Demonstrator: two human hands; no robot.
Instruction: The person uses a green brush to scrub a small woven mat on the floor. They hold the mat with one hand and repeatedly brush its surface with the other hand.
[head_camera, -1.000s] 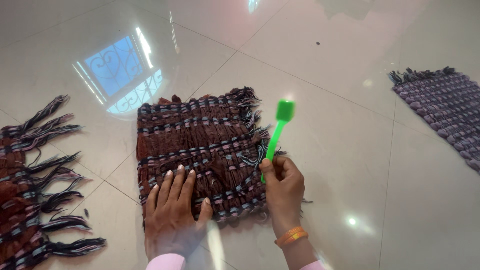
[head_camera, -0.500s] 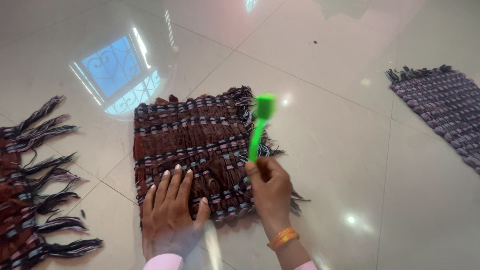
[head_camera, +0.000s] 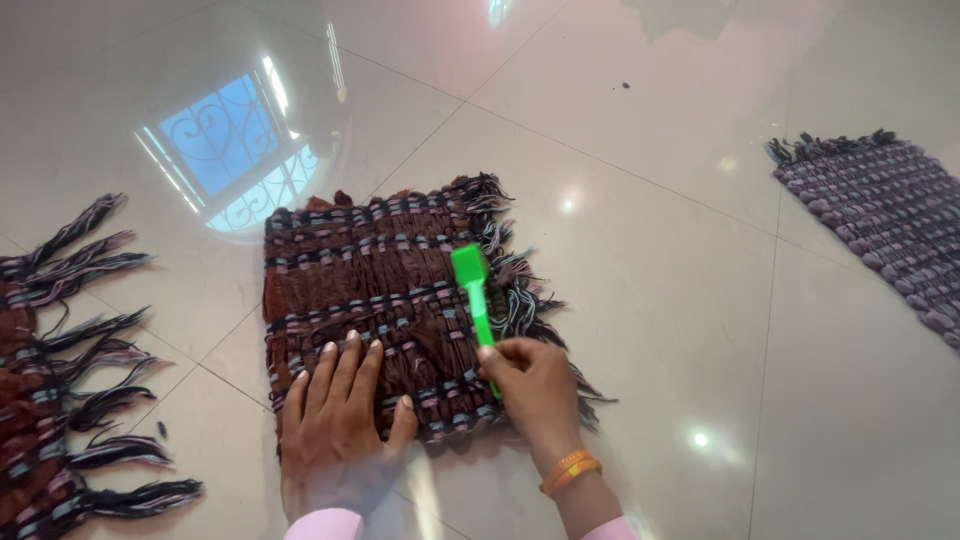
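A square brown woven mat (head_camera: 370, 270) with blue and pink stripes and fringed edges lies on the glossy tiled floor. My left hand (head_camera: 335, 430) presses flat on its near left part, fingers spread. My right hand (head_camera: 530, 385) grips the handle of a green brush (head_camera: 472, 290). The brush head rests on the mat near its right fringe. An orange bangle sits on my right wrist.
A second brown mat with long dark tassels (head_camera: 60, 370) lies at the left edge. A purple-grey woven mat (head_camera: 885, 215) lies at the far right. The pale tiled floor (head_camera: 680, 300) reflects a window.
My right hand swung the green brush leftward and down from the air beside the mat onto the mat's right part. My left hand stayed pressed in place.
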